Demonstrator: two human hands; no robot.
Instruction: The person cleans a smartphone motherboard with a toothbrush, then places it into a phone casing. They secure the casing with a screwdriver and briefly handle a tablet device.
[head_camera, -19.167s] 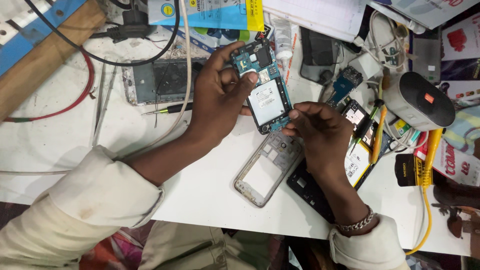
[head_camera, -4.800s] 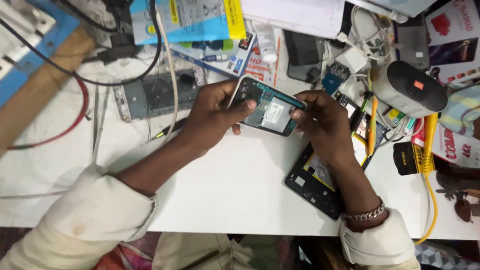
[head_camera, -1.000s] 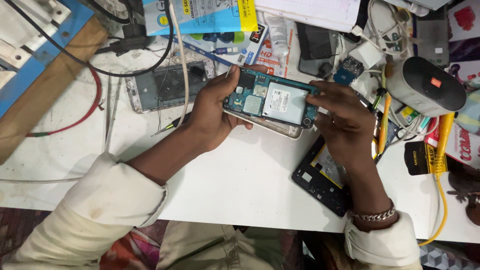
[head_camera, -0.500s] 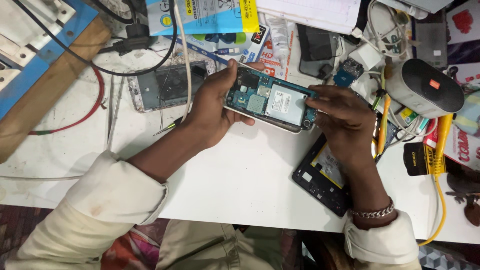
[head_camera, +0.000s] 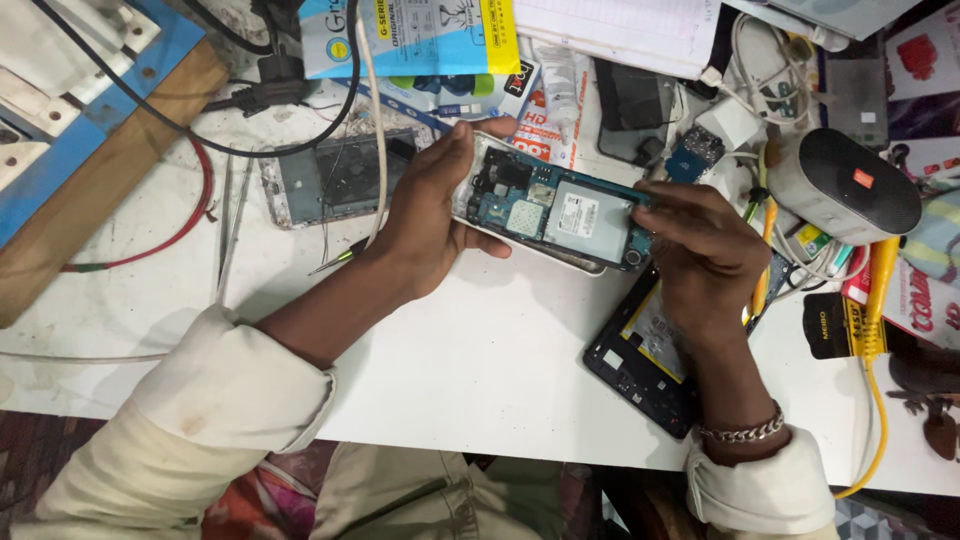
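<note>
Opened phone (head_camera: 555, 213) gripped between left hand (head_camera: 430, 225) and right hand (head_camera: 705, 260)

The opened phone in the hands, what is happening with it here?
A person holds an opened phone, its circuit board facing up, above a white table. The left hand grips its left end, and the right hand holds the right end with fingertips on the top edge. Under the right hand lies a black phone frame. Another stripped phone body lies further back among cables, and a grey speaker sits at the right.
</note>
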